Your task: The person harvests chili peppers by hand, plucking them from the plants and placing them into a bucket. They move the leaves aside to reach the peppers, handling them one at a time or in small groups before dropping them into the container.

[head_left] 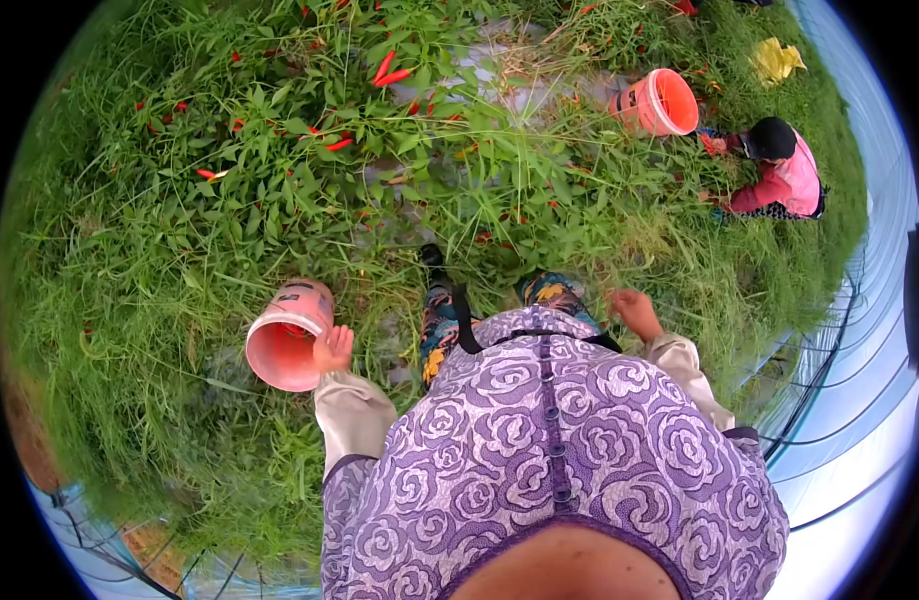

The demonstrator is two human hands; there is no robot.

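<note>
My left hand (334, 349) is at the rim of a pink bucket (288, 348), its fingers stretched out and overlapping the rim in this view. The bucket leans on its side in the grass to my left, its mouth toward me, with a little red showing inside. My right hand (635, 311) hangs over the grass beside my right knee, fingers loosely apart with nothing in them. In front of me stand pepper plants with ripe red chili peppers (385, 68), and another red chili pepper (339, 145) hangs lower among the leaves.
A second pink bucket (660, 103) is tilted among plants at the upper right. Close to it a co-worker in a pink top (802, 180) reaches into the plants. A yellow bag (777, 62) lies beyond. Plastic sheeting (870, 330) bounds the right side.
</note>
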